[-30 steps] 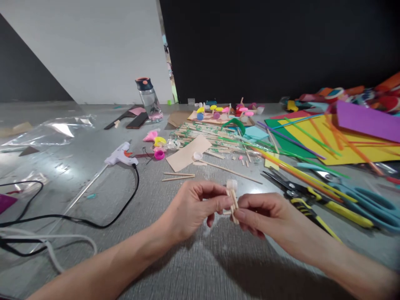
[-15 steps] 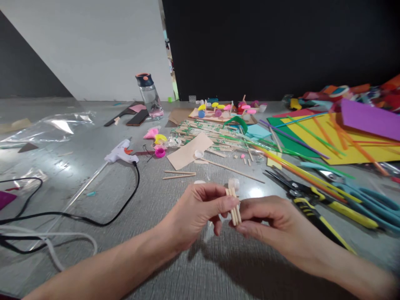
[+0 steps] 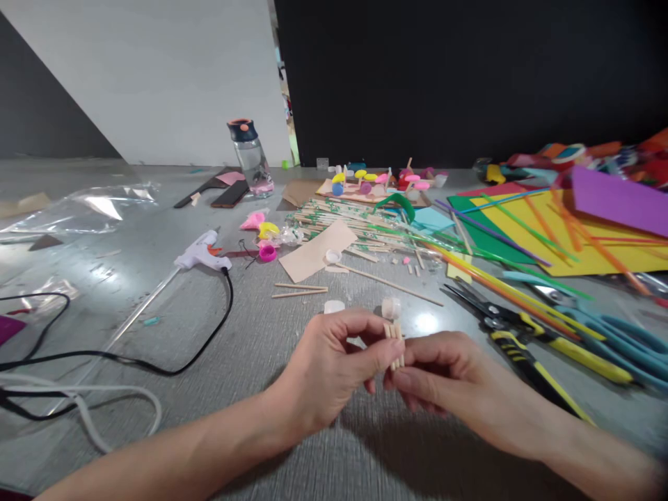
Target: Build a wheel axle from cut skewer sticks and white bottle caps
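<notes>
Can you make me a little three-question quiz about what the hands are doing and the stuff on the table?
1. True or false: both hands pinch the same little bundle of wooden sticks.
2. Which tool lies closest to the right hand? A) the glue gun B) the pliers C) the water bottle
3. Fill in: the glue gun's cord is coloured ____.

Key
1. True: the left hand and the right hand meet on the sticks, above the table.
2. B: the pliers with yellow and black handles lie just to the right of that hand.
3. Black.
</notes>
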`<state>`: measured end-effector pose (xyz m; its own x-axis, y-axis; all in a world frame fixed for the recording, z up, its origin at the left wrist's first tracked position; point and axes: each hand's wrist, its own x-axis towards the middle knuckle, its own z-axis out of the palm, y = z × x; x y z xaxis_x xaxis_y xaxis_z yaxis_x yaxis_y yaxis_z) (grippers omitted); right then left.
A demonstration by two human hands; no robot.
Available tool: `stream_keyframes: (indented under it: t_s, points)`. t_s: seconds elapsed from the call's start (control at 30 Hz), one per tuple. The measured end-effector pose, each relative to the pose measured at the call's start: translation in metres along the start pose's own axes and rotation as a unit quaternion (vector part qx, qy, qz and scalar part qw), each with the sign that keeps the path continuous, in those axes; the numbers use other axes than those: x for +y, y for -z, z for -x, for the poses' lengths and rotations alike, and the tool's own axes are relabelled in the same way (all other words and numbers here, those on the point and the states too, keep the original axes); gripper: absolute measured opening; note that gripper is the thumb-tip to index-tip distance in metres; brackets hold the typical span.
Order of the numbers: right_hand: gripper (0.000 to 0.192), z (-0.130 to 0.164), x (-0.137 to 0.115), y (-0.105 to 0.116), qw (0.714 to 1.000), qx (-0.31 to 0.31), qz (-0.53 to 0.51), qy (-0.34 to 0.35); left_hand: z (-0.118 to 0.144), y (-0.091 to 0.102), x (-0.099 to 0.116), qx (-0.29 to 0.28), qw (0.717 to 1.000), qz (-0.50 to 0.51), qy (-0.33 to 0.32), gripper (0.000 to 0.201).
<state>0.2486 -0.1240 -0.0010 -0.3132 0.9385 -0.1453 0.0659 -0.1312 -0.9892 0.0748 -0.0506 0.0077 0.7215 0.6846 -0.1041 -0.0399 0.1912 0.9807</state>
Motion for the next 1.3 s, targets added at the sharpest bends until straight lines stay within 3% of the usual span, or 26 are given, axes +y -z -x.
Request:
stream_keyframes:
  t_s: [0.17,0.3,0.47,0.57,0.67,0.77,0.93,1.07,1.3]
  points:
    - [0.042,0.001,0.0,-0.001,0.999,0.006,-0.018,-0.034,0.002,0.005,0.003,-0.034,0.997,-0.07,-0.021,0.022]
    - [0.039,0.002,-0.002,-0.001,0.999,0.007,-0.013,-0.037,0.001,0.004,0.001,-0.02,0.999,-0.042,-0.005,0.016]
    - [0.041,0.005,-0.001,0.003,0.998,0.012,0.003,-0.06,0.001,0.001,0.0,0.0,0.999,0.046,0.014,0.026]
    - [0.031,0.007,-0.002,0.008,0.994,0.068,0.085,0.013,0.0,0.001,-0.001,0.018,0.99,0.135,0.02,0.02]
    - [0.017,0.008,-0.004,0.009,0.964,0.106,0.21,0.122,0.0,0.002,-0.003,0.025,0.98,0.194,0.046,0.019]
    - [0.024,0.007,-0.004,0.008,0.942,0.103,0.267,0.177,0.002,0.0,-0.004,0.021,0.972,0.224,0.073,0.018]
    - [0.025,0.008,-0.003,0.007,0.955,0.083,0.241,0.154,0.004,-0.004,-0.004,0.008,0.968,0.236,0.083,0.017]
    - [0.016,0.009,-0.007,0.006,0.972,0.059,0.195,0.117,0.004,-0.004,-0.008,0.004,0.975,0.214,0.066,0.02]
    - [0.024,0.008,-0.009,-0.001,0.987,0.051,0.134,0.075,0.007,-0.007,-0.005,0.01,0.996,0.083,0.005,0.025]
